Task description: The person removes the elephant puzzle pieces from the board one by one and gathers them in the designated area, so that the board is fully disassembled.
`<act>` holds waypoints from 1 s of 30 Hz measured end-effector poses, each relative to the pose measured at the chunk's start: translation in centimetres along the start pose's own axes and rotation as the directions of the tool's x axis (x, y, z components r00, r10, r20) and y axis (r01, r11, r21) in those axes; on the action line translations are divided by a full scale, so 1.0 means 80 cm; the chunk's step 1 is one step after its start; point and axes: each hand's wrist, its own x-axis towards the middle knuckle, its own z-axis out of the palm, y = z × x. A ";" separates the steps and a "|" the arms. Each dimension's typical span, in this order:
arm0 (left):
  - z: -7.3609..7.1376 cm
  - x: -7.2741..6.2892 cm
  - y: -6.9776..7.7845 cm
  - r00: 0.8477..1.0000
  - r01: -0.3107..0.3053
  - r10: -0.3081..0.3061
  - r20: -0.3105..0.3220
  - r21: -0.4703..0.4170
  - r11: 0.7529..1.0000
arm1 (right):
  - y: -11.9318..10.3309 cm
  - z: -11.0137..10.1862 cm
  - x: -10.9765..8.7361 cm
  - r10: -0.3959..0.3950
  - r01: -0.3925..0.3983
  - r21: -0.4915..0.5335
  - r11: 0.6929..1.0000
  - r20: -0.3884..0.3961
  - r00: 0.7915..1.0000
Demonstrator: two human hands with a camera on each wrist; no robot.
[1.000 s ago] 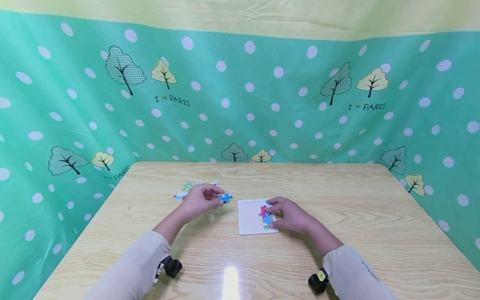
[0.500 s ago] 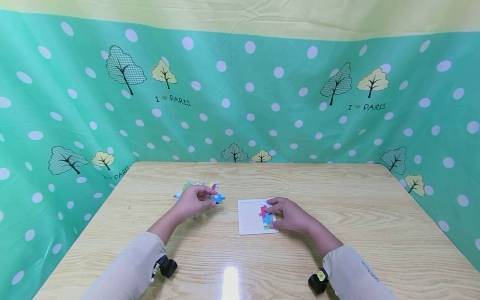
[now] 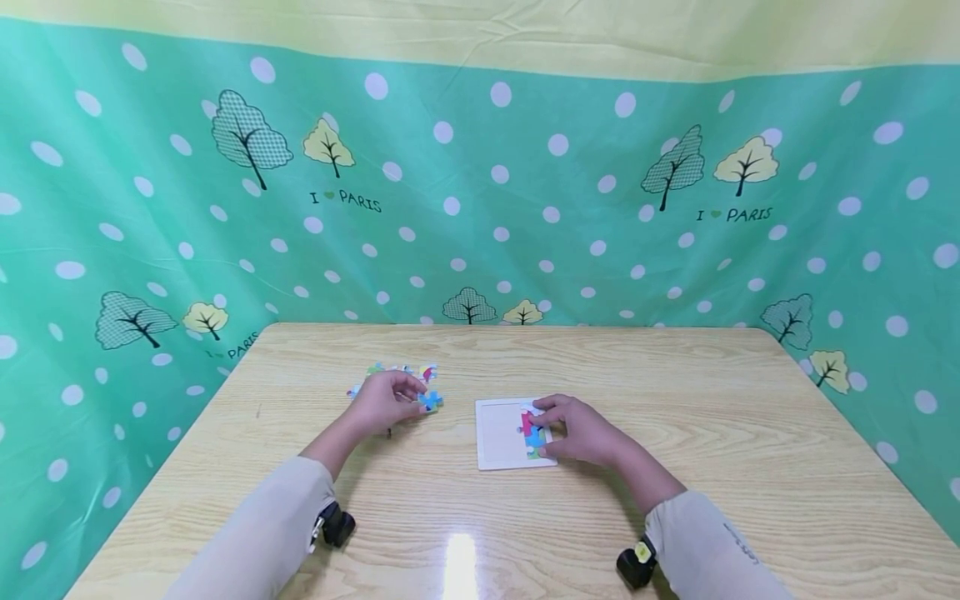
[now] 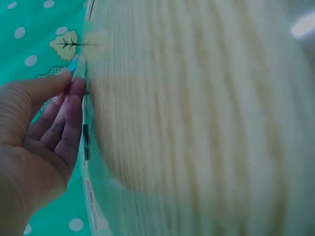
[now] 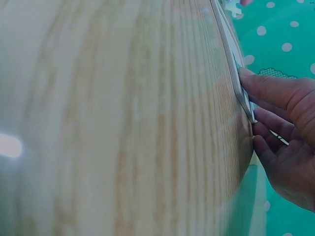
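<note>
My left hand (image 3: 378, 400) pinches a blue jigsaw puzzle piece (image 3: 431, 401) between thumb and fingertips, left of the tray. In the left wrist view the piece (image 4: 74, 64) shows only as a thin blue edge at the fingertips. A square white puzzle tray (image 3: 497, 433) lies on the table. Along its right side sit joined puzzle pieces (image 3: 535, 440), coloured red, blue and green. My right hand (image 3: 583, 429) grips the tray's right edge and partly covers those pieces. In the right wrist view its thumb lies on the tray (image 5: 231, 54), fingers at the rim.
Several loose puzzle pieces (image 3: 427, 372) lie behind the left hand, which partly hides them. The wooden table (image 3: 675, 375) reaches back to a green dotted curtain (image 3: 525, 192). A black wrist camera (image 3: 337, 525) is strapped to the left sleeve, another camera (image 3: 636, 568) to the right.
My left hand has drawn back leftward with the blue puzzle piece, away from the tray and nearer the loose pieces. The piece has turned slightly. My right hand and the tray stay put.
</note>
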 end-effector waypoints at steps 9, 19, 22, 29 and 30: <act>-0.002 0.008 -0.002 0.997 -0.023 0.030 -0.069 0.112 0.993 | 0.001 0.001 0.000 0.003 -0.003 0.000 1.000 -0.001 1.000; -0.001 0.015 -0.001 0.997 -0.016 0.029 -0.066 0.199 0.980 | 0.000 0.001 0.000 0.024 -0.024 0.017 1.000 -0.005 1.000; 0.000 0.016 -0.001 0.998 -0.017 0.032 -0.060 0.235 0.972 | -0.001 0.001 0.000 0.024 -0.024 0.016 1.000 -0.006 1.000; 0.001 0.016 -0.001 0.998 -0.035 0.051 -0.046 0.301 0.953 | 0.000 0.001 0.000 0.026 -0.026 0.016 1.000 -0.004 1.000; 0.001 0.016 -0.001 0.998 -0.037 0.053 -0.045 0.303 0.952 | 0.000 0.001 0.000 0.025 -0.025 0.017 1.000 -0.004 1.000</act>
